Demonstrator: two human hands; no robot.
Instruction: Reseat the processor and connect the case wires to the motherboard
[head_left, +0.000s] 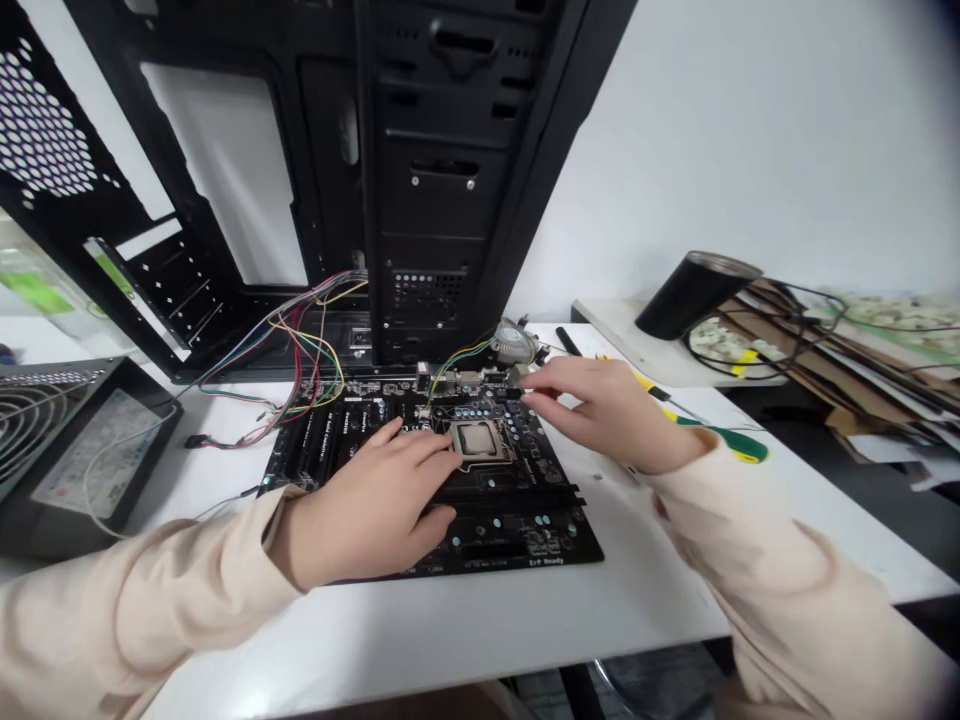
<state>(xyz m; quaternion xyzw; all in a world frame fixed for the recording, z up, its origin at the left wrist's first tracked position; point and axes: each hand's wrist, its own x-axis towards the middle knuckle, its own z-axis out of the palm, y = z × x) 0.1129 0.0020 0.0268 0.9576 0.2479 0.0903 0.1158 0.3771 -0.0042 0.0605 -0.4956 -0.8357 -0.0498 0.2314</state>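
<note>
Here, white-lettered black motherboard [514, 512], silver-topped processor [480, 438]; left hand [375, 505] spread, right hand [604, 405]: hold unclear.

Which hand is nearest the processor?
The left hand: its fingertips are right beside the processor, whereas the right hand's fingertips are farther off, by a port near the board's far edge.

Case [334, 210] cut off above — motherboard [517, 480] partly hidden by left grip [375, 500].
</note>
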